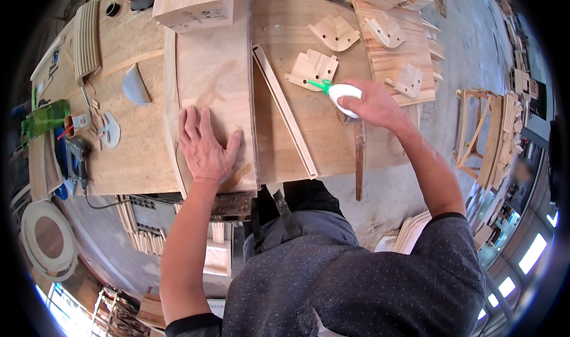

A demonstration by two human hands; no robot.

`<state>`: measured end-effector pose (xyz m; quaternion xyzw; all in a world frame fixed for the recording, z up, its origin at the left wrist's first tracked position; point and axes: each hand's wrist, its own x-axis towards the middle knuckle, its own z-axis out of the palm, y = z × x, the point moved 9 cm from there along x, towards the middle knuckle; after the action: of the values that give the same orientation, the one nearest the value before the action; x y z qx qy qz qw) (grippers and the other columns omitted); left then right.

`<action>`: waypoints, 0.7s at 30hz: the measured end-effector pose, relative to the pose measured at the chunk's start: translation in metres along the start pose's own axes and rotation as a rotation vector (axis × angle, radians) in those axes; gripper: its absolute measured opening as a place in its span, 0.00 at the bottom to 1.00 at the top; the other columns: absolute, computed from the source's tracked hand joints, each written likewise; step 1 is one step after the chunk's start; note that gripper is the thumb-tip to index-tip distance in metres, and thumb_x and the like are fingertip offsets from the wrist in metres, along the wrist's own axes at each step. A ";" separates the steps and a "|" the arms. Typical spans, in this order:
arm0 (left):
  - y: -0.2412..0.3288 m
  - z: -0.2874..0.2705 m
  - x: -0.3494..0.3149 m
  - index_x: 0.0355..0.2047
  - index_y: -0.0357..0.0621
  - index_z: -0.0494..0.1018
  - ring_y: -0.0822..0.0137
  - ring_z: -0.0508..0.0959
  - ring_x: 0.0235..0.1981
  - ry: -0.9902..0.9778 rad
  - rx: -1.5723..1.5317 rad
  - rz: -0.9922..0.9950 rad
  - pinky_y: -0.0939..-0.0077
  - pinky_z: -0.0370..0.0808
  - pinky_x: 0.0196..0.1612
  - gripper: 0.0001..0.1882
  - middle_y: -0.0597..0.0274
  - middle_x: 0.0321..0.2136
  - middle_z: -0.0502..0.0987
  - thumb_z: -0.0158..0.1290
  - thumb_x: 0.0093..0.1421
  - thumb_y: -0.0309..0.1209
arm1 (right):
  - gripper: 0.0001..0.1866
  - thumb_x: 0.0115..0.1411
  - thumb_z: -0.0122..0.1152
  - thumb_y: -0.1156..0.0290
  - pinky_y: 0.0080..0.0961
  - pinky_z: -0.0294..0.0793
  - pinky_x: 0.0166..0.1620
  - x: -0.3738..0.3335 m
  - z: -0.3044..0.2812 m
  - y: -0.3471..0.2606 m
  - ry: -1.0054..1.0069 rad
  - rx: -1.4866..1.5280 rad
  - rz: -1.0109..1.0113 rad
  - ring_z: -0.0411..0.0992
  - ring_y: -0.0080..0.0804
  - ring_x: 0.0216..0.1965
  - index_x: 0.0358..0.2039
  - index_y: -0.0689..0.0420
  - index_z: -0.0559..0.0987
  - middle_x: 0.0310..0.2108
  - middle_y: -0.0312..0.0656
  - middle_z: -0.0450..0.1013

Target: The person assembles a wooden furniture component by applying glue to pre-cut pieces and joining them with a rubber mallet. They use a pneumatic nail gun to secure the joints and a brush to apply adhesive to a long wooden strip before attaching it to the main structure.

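Note:
My right hand (374, 104) is wrapped round a white glue bottle (343, 96) with a green nozzle. The bottle lies tilted, and its nozzle tip reaches a shaped wooden corner piece (313, 69) with drilled holes. Whether glue is coming out cannot be made out. My left hand (206, 146) rests flat, fingers spread, on a wide pale wooden board (208, 94) and holds nothing. Between the two hands a long narrow wooden strip (285, 111) lies slanted on the workbench (279, 16). Another drilled corner piece (334, 33) sits just beyond the first.
A wooden block (195, 6) stands on the board's far end. More corner pieces (385, 29) lie on a slatted panel (409, 55) at right. On the left are a power tool (78, 159), a green bottle (47, 118) and a half-round piece (136, 85).

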<state>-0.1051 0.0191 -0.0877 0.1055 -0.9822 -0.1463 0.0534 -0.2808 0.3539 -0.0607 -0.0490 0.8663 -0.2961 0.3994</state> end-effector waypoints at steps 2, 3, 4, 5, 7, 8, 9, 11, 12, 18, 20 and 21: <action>0.000 0.000 0.000 0.69 0.39 0.67 0.38 0.54 0.77 -0.003 -0.001 -0.002 0.40 0.56 0.76 0.46 0.43 0.73 0.59 0.66 0.60 0.55 | 0.26 0.64 0.70 0.59 0.32 0.80 0.50 0.002 0.000 -0.001 -0.016 0.004 0.018 0.82 0.31 0.44 0.57 0.62 0.83 0.44 0.45 0.85; -0.001 0.001 0.000 0.69 0.39 0.67 0.38 0.54 0.77 -0.004 -0.001 -0.004 0.40 0.56 0.76 0.46 0.43 0.73 0.59 0.66 0.60 0.55 | 0.26 0.64 0.71 0.59 0.31 0.81 0.48 0.003 0.001 -0.001 -0.025 -0.002 0.023 0.82 0.31 0.43 0.57 0.62 0.83 0.43 0.45 0.85; -0.001 0.001 0.000 0.69 0.39 0.67 0.38 0.54 0.77 -0.002 -0.002 -0.003 0.40 0.56 0.76 0.46 0.43 0.73 0.59 0.66 0.60 0.55 | 0.26 0.63 0.71 0.59 0.31 0.81 0.47 0.004 0.001 -0.001 -0.030 -0.004 0.040 0.82 0.30 0.42 0.56 0.62 0.83 0.42 0.44 0.84; -0.001 0.001 0.000 0.69 0.39 0.67 0.38 0.54 0.77 -0.001 -0.002 -0.003 0.40 0.56 0.76 0.46 0.43 0.73 0.59 0.66 0.60 0.55 | 0.26 0.63 0.71 0.59 0.30 0.82 0.44 0.004 0.001 0.001 -0.030 0.028 0.068 0.82 0.29 0.40 0.56 0.62 0.84 0.41 0.44 0.84; -0.001 0.001 0.000 0.69 0.40 0.67 0.38 0.54 0.77 0.004 -0.010 -0.002 0.40 0.56 0.76 0.45 0.43 0.73 0.59 0.66 0.60 0.55 | 0.26 0.63 0.71 0.58 0.29 0.82 0.40 0.004 0.002 0.005 -0.027 0.120 0.134 0.82 0.28 0.37 0.56 0.61 0.84 0.39 0.44 0.84; -0.001 0.001 0.000 0.69 0.40 0.67 0.38 0.54 0.77 0.007 -0.013 -0.001 0.40 0.56 0.76 0.45 0.43 0.73 0.59 0.66 0.60 0.55 | 0.26 0.63 0.71 0.58 0.28 0.82 0.38 0.004 0.001 0.005 -0.016 0.104 0.149 0.81 0.28 0.35 0.56 0.61 0.84 0.38 0.43 0.84; -0.001 0.001 0.000 0.69 0.40 0.67 0.38 0.54 0.77 0.010 -0.013 0.002 0.40 0.56 0.76 0.45 0.43 0.73 0.59 0.66 0.60 0.55 | 0.25 0.63 0.71 0.57 0.28 0.81 0.36 0.005 0.001 0.005 -0.009 0.107 0.154 0.81 0.27 0.34 0.56 0.61 0.85 0.37 0.43 0.83; -0.001 0.001 0.000 0.69 0.40 0.67 0.38 0.54 0.77 0.013 -0.014 0.006 0.40 0.56 0.75 0.45 0.43 0.73 0.59 0.66 0.60 0.55 | 0.25 0.63 0.70 0.56 0.27 0.80 0.34 0.005 0.001 0.002 -0.007 0.108 0.161 0.80 0.26 0.32 0.55 0.61 0.85 0.36 0.43 0.83; -0.001 0.001 0.000 0.69 0.40 0.67 0.38 0.54 0.77 0.010 -0.011 0.006 0.40 0.57 0.75 0.45 0.43 0.73 0.59 0.66 0.60 0.55 | 0.25 0.63 0.70 0.56 0.27 0.80 0.33 0.006 0.001 0.001 -0.012 0.106 0.165 0.80 0.26 0.31 0.54 0.61 0.85 0.35 0.42 0.83; -0.001 0.001 0.000 0.69 0.40 0.67 0.38 0.54 0.77 0.011 -0.008 0.008 0.40 0.57 0.75 0.45 0.43 0.73 0.59 0.66 0.60 0.56 | 0.23 0.63 0.68 0.55 0.27 0.79 0.32 0.005 -0.002 -0.004 -0.006 0.051 0.202 0.79 0.26 0.28 0.50 0.61 0.87 0.31 0.41 0.81; -0.001 0.001 0.000 0.69 0.40 0.67 0.38 0.54 0.77 0.015 -0.009 0.010 0.40 0.57 0.75 0.45 0.44 0.73 0.58 0.66 0.60 0.56 | 0.22 0.63 0.68 0.55 0.26 0.78 0.31 0.005 -0.002 -0.005 -0.008 0.037 0.205 0.78 0.25 0.28 0.48 0.60 0.87 0.30 0.40 0.81; -0.001 0.001 0.000 0.69 0.40 0.67 0.38 0.54 0.77 0.018 -0.010 0.011 0.40 0.57 0.75 0.45 0.44 0.73 0.58 0.66 0.60 0.56 | 0.22 0.63 0.68 0.55 0.26 0.78 0.31 0.005 -0.002 -0.006 -0.013 0.032 0.205 0.78 0.25 0.28 0.48 0.60 0.88 0.29 0.40 0.81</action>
<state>-0.1048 0.0182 -0.0895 0.1010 -0.9815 -0.1500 0.0635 -0.2864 0.3483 -0.0605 0.0444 0.8592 -0.2671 0.4340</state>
